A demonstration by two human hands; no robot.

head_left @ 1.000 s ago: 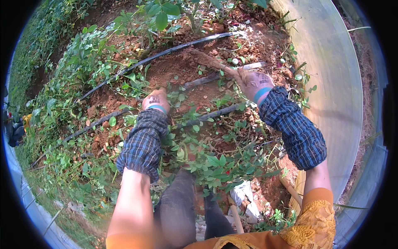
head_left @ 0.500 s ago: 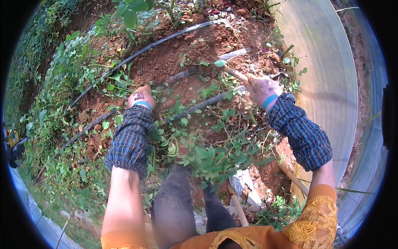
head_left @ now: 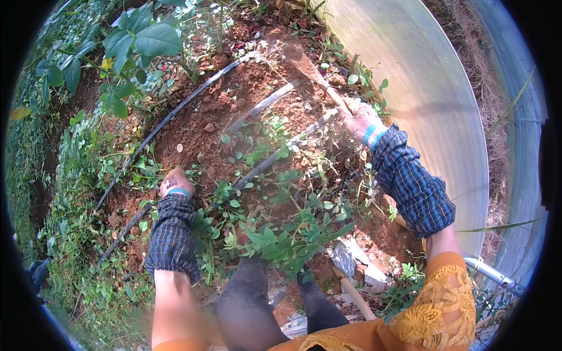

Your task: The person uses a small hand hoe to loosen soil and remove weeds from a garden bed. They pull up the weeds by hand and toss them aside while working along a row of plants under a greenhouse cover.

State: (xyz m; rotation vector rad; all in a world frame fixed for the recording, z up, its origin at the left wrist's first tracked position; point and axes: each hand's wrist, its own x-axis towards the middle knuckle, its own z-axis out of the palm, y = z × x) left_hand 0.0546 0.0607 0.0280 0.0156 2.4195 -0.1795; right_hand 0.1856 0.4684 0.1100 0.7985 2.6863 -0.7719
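Observation:
My right hand, in a soiled pale glove with a blue cuff, is wrapped round the wooden handle of a hoe. The hoe's soil-coloured, blurred head reaches over the red earth at the far side of the bed. Lower on the left, my gloved left hand is closed low among small leafy weeds at the edge of the bare soil. Its fingertips are hidden, and what they hold cannot be made out. Dark checked sleeve covers wrap both forearms.
Dark drip hoses cross the bed. Leafy plants stand before my legs, and a branch hangs at the upper left. A pale plastic sheet borders the right side. Near my feet lie a wooden pole and crumpled plastic.
The view has shifted, with the upper-left branch now larger. My right hand has swung the hoe, its head now showing farther out over the soil. My left hand sits lower left, still closed.

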